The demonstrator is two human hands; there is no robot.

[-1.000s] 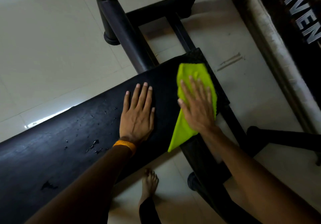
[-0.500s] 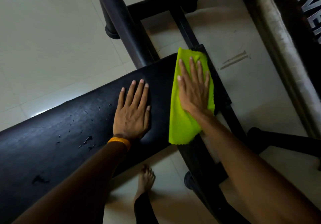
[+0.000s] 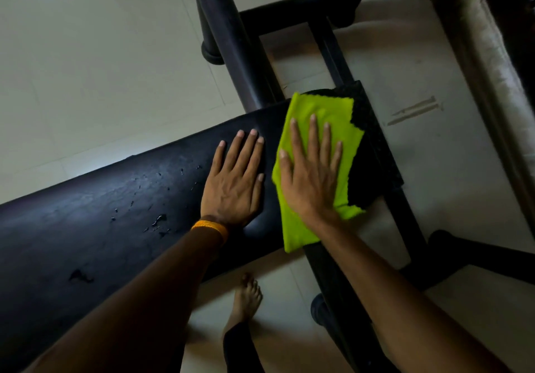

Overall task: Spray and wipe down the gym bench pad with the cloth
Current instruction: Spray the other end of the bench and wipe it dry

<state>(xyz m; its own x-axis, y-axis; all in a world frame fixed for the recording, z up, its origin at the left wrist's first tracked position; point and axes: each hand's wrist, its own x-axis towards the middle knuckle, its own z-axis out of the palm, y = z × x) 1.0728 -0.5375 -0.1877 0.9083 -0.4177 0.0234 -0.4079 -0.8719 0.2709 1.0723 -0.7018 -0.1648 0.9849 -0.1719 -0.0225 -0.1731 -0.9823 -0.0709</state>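
The black gym bench pad runs from the lower left up to the middle of the view, with wet droplets on its left half. A lime-green cloth lies flat over the pad's right end. My right hand presses on the cloth with straight, spread fingers. My left hand, with an orange band at the wrist, rests flat on the bare pad just left of the cloth. No spray bottle is in view.
Black frame tubes of the bench rise behind the pad and run under it to the right. A worn white padded bar crosses the right side. My bare foot stands on the pale tiled floor below the pad.
My right hand has slid the cloth across the pad's end, first away and then slightly left toward my left hand. The left hand has stayed flat on the pad.
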